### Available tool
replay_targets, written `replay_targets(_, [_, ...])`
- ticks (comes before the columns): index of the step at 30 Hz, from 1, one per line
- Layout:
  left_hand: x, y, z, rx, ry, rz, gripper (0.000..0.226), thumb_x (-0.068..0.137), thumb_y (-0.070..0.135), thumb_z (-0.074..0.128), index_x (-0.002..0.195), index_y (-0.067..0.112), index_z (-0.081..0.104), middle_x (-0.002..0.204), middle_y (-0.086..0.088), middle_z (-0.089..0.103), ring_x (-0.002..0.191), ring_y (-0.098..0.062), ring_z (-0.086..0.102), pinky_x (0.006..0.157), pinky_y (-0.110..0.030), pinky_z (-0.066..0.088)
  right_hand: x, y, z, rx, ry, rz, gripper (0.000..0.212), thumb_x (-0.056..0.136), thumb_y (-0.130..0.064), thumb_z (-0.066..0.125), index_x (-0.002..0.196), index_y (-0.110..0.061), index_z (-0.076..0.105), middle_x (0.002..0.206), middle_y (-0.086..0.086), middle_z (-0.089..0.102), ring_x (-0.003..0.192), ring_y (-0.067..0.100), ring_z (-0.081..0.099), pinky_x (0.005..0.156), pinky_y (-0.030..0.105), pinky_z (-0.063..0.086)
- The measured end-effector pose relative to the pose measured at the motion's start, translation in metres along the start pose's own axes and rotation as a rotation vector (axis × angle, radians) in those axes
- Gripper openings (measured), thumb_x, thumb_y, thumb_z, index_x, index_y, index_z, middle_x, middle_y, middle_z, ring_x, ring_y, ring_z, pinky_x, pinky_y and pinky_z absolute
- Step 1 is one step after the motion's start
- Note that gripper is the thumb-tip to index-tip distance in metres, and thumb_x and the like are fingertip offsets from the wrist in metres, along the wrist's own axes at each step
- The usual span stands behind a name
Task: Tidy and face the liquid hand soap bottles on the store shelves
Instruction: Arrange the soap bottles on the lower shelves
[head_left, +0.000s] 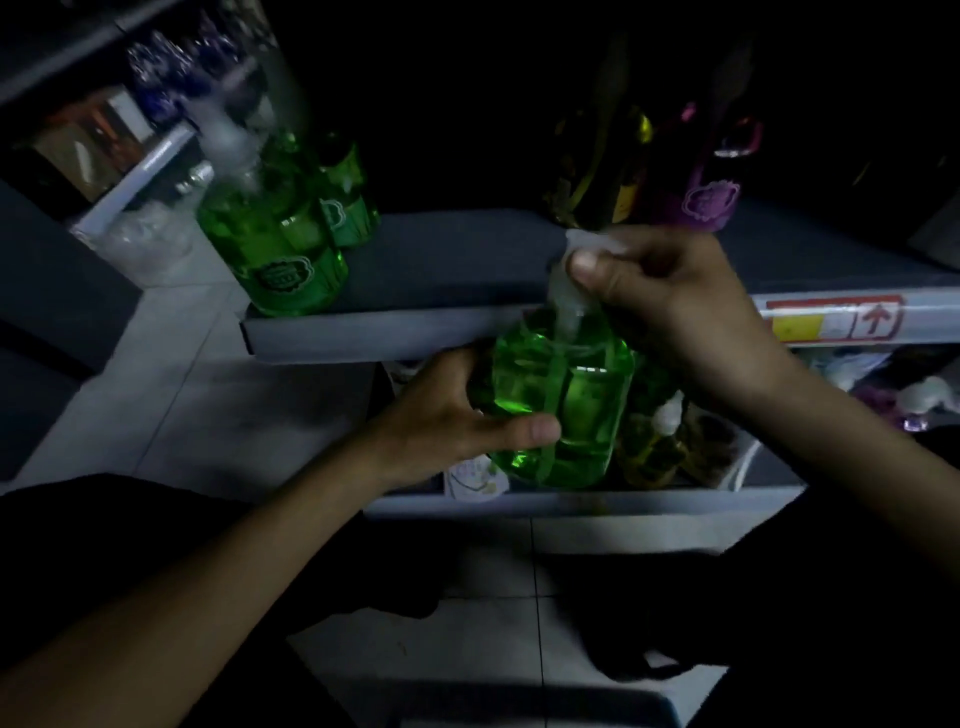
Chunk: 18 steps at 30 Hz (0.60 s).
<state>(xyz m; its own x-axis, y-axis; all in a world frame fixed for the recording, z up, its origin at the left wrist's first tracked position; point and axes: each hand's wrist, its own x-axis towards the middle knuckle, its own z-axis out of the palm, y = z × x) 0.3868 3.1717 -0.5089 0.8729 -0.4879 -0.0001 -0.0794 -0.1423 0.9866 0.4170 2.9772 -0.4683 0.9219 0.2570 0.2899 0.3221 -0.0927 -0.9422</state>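
I had the green bottle (558, 395) in both hands, held in the air in front of the shelf edge (363, 332), between the upper shelf and the lower shelf (571, 501). My left hand (447, 415) wrapped the body from the left side, thumb across the front, fingers closed round the back. My right hand (670, 301) pinched the white pump (576, 249) at the top, thumb and fingers shut on its head. The bottle's long axis stood close to upright, tipped slightly away from me, pump towards the upper shelf. Two more green bottles (280, 244) stood at the left end of that shelf, well apart from the one I held; a purple bottle (711, 192) and a yellowish one (597, 176) stood further back, dim. The gap on the shelf lay just beyond and left of the pump. I judged that the right hand would turn the pump while the left, nearer the green row, would carry the bottle in. I could not tell which way its label faced.
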Motion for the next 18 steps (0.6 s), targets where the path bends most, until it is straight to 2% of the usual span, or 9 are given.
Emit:
replay_targets(2, [0.002,0.01,-0.006,-0.065,0.098,0.043,0.038,0.065,0.036,0.08,0.102,0.032,0.07,0.106,0.005,0.073,0.101,-0.01,0.068,0.079,-0.023,0.053,0.022,-0.005,0.007,0.121,0.054,-0.097,0.017,0.088,-0.018,0.063,0.097,-0.004,0.068,0.056,-0.003,0.036,0.051,0.004,0.035,0.053,0.014,0.032])
replay_targets(3, [0.004,0.012,-0.01,-0.116,0.142,0.056,0.034,0.065,0.037,0.078,0.097,0.028,0.073,0.099,0.004,0.075,0.094,-0.009,0.07,0.073,-0.02,0.053,0.031,-0.003,0.009,0.157,0.071,-0.142,0.02,0.086,-0.016,0.064,0.105,-0.011,0.067,0.062,-0.003,0.039,0.058,0.006,0.04,0.059,0.017,0.035])
replay_targets(5, [0.01,0.014,-0.02,-0.232,0.204,0.072,0.043,0.058,0.048,0.083,0.092,0.025,0.076,0.095,0.0,0.075,0.09,-0.014,0.071,0.068,-0.022,0.054,0.043,0.001,0.012,0.159,0.074,-0.185,0.03,0.083,-0.018,0.065,0.113,-0.019,0.066,0.079,0.002,0.049,0.078,0.012,0.049,0.073,0.023,0.038])
replay_targets(7, [0.016,0.019,-0.031,-0.345,0.274,0.095,0.056,0.049,0.056,0.086,0.093,0.023,0.076,0.103,-0.004,0.074,0.099,-0.019,0.069,0.076,-0.032,0.056,0.05,0.003,0.01,0.172,-0.001,-0.1,0.037,0.081,-0.021,0.061,0.117,-0.021,0.065,0.099,0.0,0.061,0.096,0.012,0.058,0.083,0.026,0.042])
replay_targets(10, [0.022,0.027,-0.05,-0.405,0.427,0.116,0.066,0.046,0.061,0.085,0.094,0.017,0.073,0.111,-0.009,0.07,0.108,-0.022,0.065,0.085,-0.038,0.055,0.05,0.004,0.01,0.321,-0.255,0.135,0.042,0.086,-0.021,0.052,0.127,-0.019,0.059,0.122,-0.001,0.067,0.115,0.018,0.062,0.094,0.033,0.049])
replay_targets(12, [0.023,0.03,-0.056,-0.289,0.497,0.139,0.047,0.065,0.058,0.074,0.094,0.021,0.07,0.109,-0.012,0.067,0.101,-0.03,0.066,0.074,-0.035,0.058,0.046,0.007,0.011,0.276,-0.255,0.131,0.042,0.089,-0.021,0.056,0.131,-0.022,0.055,0.128,-0.001,0.065,0.12,0.016,0.061,0.096,0.03,0.051])
replay_targets(14, [0.022,0.031,-0.056,-0.151,0.534,0.162,0.019,0.082,0.038,0.06,0.099,0.032,0.066,0.099,-0.004,0.071,0.074,-0.033,0.071,0.056,-0.027,0.057,0.042,0.011,0.012,0.131,-0.106,0.071,0.046,0.084,-0.021,0.068,0.128,-0.027,0.055,0.124,-0.002,0.066,0.116,0.01,0.062,0.088,0.022,0.054])
replay_targets(16, [0.021,0.029,-0.051,-0.128,0.553,0.148,0.022,0.091,0.023,0.052,0.103,0.039,0.06,0.087,0.002,0.073,0.057,-0.026,0.069,0.053,-0.026,0.056,0.038,0.013,0.014,0.076,0.011,0.056,0.052,0.073,-0.023,0.07,0.123,-0.031,0.057,0.117,-0.004,0.067,0.106,0.003,0.065,0.079,0.015,0.054])
replay_targets(18, [0.022,0.025,-0.046,-0.178,0.496,0.119,0.022,0.093,0.027,0.054,0.112,0.034,0.062,0.093,-0.006,0.074,0.057,-0.025,0.068,0.057,-0.027,0.056,0.036,0.016,0.013,0.098,0.056,0.028,0.056,0.07,-0.02,0.071,0.124,-0.023,0.059,0.113,0.002,0.07,0.101,0.008,0.069,0.078,0.019,0.056])
